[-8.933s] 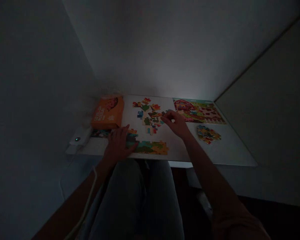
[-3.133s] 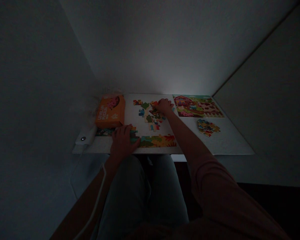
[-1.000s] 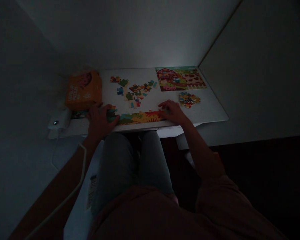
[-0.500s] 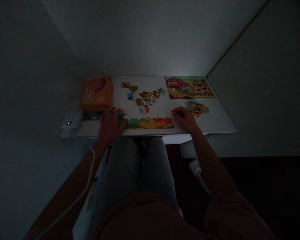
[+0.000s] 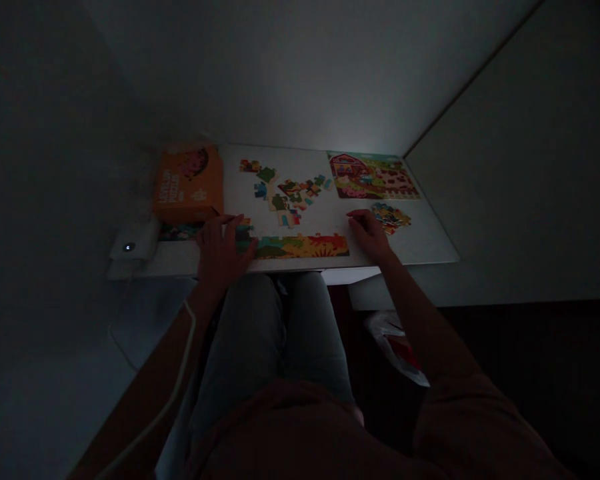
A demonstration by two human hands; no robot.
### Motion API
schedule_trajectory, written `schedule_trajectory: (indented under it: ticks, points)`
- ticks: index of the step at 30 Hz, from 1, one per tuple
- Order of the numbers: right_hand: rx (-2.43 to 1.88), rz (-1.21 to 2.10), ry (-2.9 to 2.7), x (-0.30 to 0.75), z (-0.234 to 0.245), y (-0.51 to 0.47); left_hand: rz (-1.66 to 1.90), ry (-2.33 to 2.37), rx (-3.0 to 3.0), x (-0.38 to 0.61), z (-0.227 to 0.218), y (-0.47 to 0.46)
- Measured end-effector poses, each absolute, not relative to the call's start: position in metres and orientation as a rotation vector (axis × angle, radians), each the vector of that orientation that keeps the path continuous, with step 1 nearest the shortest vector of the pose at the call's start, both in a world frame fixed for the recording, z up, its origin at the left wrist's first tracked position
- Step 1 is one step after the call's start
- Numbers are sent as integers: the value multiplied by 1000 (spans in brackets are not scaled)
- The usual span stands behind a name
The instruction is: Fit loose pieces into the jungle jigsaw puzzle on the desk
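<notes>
A joined strip of colourful puzzle pieces (image 5: 303,246) lies along the near edge of the white table (image 5: 430,243). My left hand (image 5: 221,250) rests flat on the strip's left end, fingers spread. Just past the strip's right end sits my right hand (image 5: 369,231), fingers curled on the table; the dim light hides whether it holds a piece. Loose puzzle pieces (image 5: 287,192) are scattered in the middle of the table, beyond the strip.
An orange puzzle box (image 5: 189,184) stands at the back left. A farm picture sheet (image 5: 373,175) lies at the back right, with a small heap of pieces (image 5: 391,217) in front of it. A white device with a lit dot (image 5: 133,244) sits at the left edge.
My right hand came back from the loose pieces to the strip's right end, then slid a little right of it. The left hand stayed on the strip's left end.
</notes>
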State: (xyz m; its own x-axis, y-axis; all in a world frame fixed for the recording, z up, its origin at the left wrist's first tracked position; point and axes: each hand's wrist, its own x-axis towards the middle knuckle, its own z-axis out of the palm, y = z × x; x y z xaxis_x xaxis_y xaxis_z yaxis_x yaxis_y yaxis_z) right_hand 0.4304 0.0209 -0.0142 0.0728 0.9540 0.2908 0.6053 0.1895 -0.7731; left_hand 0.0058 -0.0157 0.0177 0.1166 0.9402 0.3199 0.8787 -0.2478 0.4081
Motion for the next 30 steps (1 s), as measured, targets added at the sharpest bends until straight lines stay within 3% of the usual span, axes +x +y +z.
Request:
schedule_trajectory:
  ticks: [4,8,10,15,22,25,30]
  points:
    - [-1520,569,-1663,427,-12,18,729,1635,2285,36,11,-57]
    - [-1554,597,-1676,423,-10,17,208,626,2329,117,-28,-103]
    - [-1555,604,-1669,421,-9,17,50,405,2240,166,-58,-118]
    - [-1545,596,-1667,420,-10,15,-336,443,2279,260,-118,-138]
    - [-1566,488,-1664,416,-4,28,-289,425,2264,289,-165,-170]
    - [-1455,431,-1846,380,13,79,-174,456,2344,296,-186,-174]
    - [-1306,378,-2148,281,28,209,-480,181,2442,319,-205,-168]
